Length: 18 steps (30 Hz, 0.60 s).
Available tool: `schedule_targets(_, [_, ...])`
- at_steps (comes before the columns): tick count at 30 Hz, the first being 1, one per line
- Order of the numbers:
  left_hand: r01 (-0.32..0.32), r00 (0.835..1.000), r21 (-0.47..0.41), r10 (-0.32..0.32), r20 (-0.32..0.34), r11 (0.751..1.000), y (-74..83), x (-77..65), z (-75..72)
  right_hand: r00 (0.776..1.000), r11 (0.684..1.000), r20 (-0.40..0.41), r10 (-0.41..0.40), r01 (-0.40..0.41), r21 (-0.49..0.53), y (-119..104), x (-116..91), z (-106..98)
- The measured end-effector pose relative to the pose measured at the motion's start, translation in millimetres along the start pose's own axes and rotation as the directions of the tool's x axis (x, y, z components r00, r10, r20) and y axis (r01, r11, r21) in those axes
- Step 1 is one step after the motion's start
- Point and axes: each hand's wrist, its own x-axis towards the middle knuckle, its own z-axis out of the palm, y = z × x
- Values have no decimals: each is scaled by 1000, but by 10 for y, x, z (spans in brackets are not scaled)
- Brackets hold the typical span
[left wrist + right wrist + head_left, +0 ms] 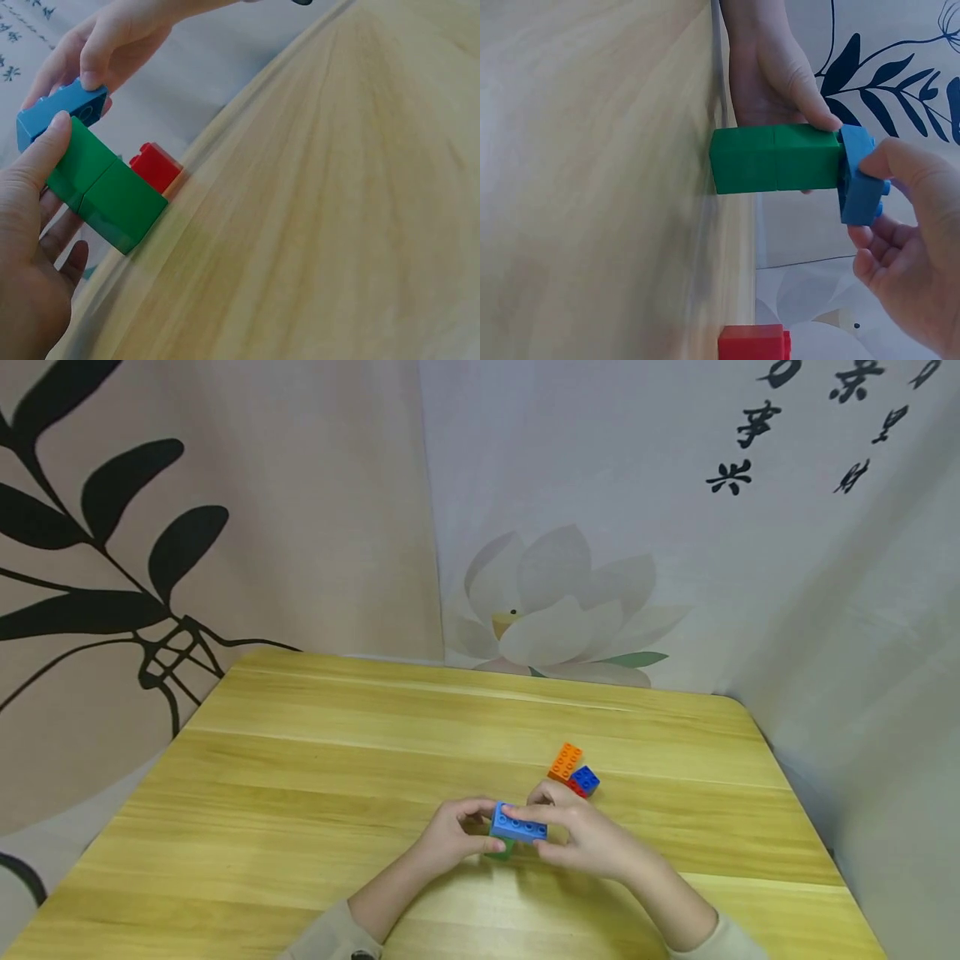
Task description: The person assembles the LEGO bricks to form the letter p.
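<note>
Tabletop point(300, 793) beneath blue brick point(861, 196), green stack point(774, 159)

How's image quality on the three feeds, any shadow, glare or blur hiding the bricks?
Head: fairly even light, soft shadow on the table by the right hand, studs on the light blue brick readable; left wrist: strongly tilted, table pale toward the upper right, green bricks crisp; right wrist: slightly hazy, red brick cut off at the bottom edge.

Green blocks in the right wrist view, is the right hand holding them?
No, the left hand holds the green blocks, while the right hand pinches the light blue block.
</note>
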Motion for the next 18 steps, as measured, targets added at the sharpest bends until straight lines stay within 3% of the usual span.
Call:
schedule_targets(7, [2, 1000, -2, -2, -23, 1000, 3, 0, 28, 996, 999, -76, -41, 40, -20, -10, 5, 62])
schedule_targets(18, [-31, 998, 6, 31, -49, 999, -37, 4, 45, 995, 998, -97, -33, 28, -53, -41, 27, 101])
